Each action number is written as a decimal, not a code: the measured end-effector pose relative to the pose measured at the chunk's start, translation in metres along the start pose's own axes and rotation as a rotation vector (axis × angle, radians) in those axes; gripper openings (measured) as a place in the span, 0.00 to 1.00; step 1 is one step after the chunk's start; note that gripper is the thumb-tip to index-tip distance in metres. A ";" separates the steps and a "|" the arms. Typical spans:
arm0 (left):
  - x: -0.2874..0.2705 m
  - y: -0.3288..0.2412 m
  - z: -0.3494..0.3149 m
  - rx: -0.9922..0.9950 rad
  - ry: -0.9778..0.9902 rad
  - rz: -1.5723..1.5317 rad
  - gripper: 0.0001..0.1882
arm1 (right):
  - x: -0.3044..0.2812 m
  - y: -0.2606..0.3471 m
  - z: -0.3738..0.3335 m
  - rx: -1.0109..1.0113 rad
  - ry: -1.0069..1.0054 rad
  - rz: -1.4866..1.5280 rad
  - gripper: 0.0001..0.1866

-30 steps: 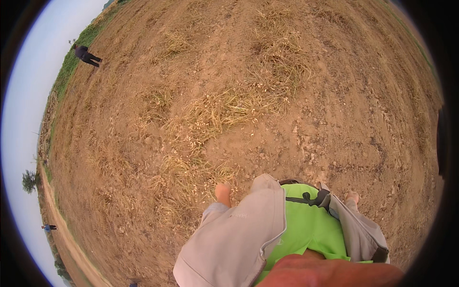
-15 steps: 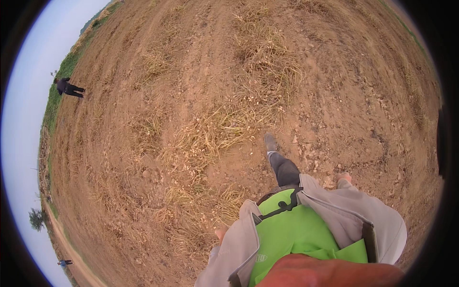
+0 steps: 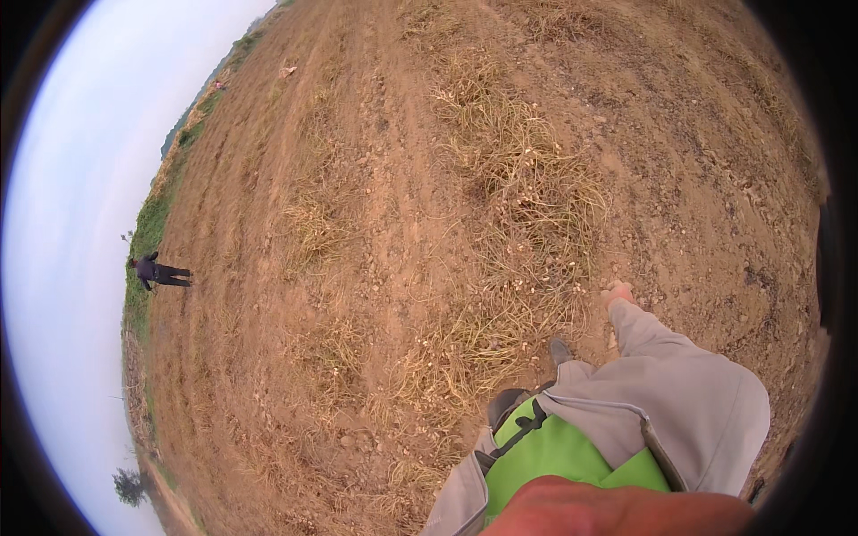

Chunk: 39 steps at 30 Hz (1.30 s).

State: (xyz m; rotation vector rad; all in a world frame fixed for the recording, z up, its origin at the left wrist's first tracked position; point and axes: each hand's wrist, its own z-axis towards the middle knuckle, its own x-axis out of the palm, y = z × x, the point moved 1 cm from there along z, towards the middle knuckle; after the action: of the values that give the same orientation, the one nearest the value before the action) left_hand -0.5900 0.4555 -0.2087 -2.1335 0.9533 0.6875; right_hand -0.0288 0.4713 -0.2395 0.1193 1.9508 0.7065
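Observation:
My right hand [image 3: 617,293] is stretched out ahead of me over brown soil, at the right edge of a row of dried, uprooted plants [image 3: 536,201]. Small pale pods, like peanuts, lie among their yellowed stems. The hand is small in the picture, and how far its fingers are curled does not show clearly. Nothing can be made out in it. My left hand is out of sight; only the grey left sleeve [image 3: 458,494] shows at the lower edge. One grey shoe [image 3: 560,350] of mine is beside the plants.
Ploughed field [image 3: 393,179] stretches ahead, with other clumps of dried plants [image 3: 313,228] to the left. A person in dark clothes [image 3: 161,272] stands far off at left, near a green strip [image 3: 138,304]. A tree [image 3: 130,487] and a dirt track lie at lower left.
My right arm has swung forward and up, while my left hand has left the view. The view has turned and moved along the row, and my feet have changed places in stride.

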 end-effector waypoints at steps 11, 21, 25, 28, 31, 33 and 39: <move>-0.088 -0.028 0.148 -0.132 0.020 0.252 0.18 | 0.056 0.172 0.033 0.082 0.137 0.088 0.09; -0.219 -0.096 0.415 -0.173 -0.061 0.211 0.19 | 0.072 0.093 0.111 0.557 -0.098 -0.512 0.21; -0.291 -0.190 0.516 -0.150 -0.273 -0.037 0.20 | 0.064 0.145 0.120 0.576 -0.052 -0.570 0.22; -0.350 -0.258 0.567 -0.014 -0.313 -0.085 0.27 | 0.078 0.242 0.115 0.443 -0.036 -0.312 0.21; -0.402 -0.297 0.603 0.126 -0.243 -0.080 0.30 | 0.117 0.356 0.117 0.297 -0.128 -0.322 0.16; -0.425 -0.303 0.628 0.131 -0.207 -0.005 0.29 | 0.140 0.423 0.127 0.262 -0.048 -0.279 0.15; -0.453 -0.186 0.651 0.072 -0.105 0.485 0.29 | 0.242 0.588 0.170 0.187 0.231 -0.328 0.18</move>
State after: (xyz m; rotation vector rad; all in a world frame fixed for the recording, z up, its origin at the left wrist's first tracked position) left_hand -0.8296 1.2340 -0.2313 -1.7929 1.4309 0.9698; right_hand -0.1284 1.1188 -0.1755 -0.1736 2.1874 0.3319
